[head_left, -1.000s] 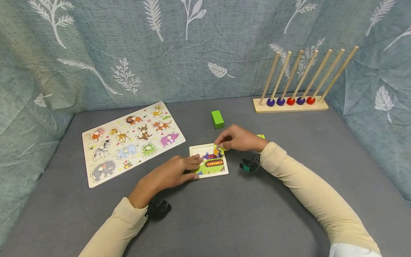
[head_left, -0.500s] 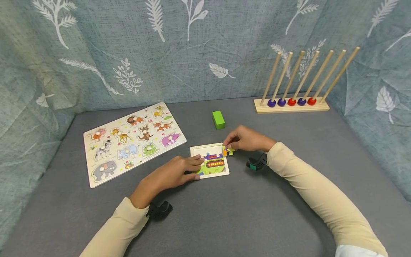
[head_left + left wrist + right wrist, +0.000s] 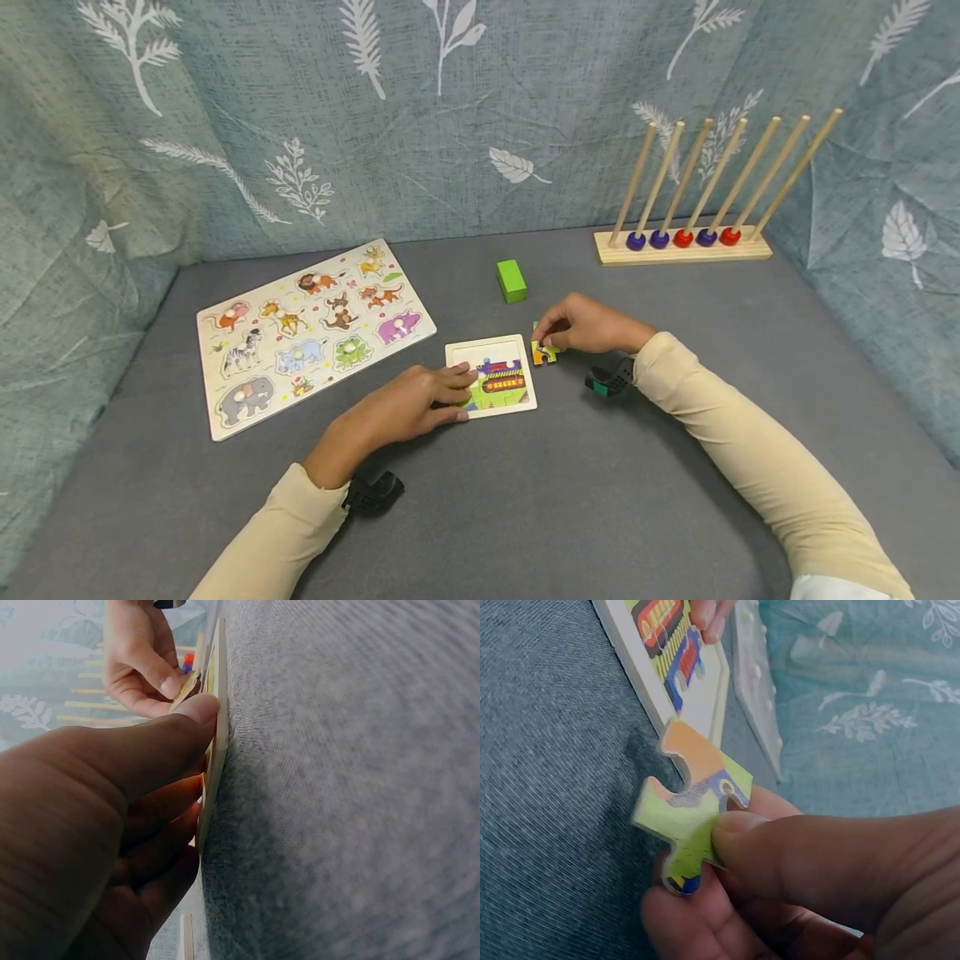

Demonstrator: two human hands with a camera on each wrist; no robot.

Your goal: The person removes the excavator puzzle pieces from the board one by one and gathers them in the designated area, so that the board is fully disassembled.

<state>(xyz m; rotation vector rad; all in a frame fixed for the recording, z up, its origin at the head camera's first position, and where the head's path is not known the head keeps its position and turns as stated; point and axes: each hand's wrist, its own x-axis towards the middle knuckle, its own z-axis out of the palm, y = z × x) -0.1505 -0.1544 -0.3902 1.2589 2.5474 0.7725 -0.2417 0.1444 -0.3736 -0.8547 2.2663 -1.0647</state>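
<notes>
Near the center of the frame, the right hand [image 3: 592, 325] pinches a jigsaw piece [image 3: 691, 806] between thumb and fingers, just right of the puzzle tray [image 3: 483, 342]. The left hand [image 3: 416, 396] rests its extended fingers on the tray's left side, thumb at the lower edge. The piece looks thin, light and stiff, probably smooth-faced; its broad body suits a pinch best, as the knobs seem weaker.
</notes>
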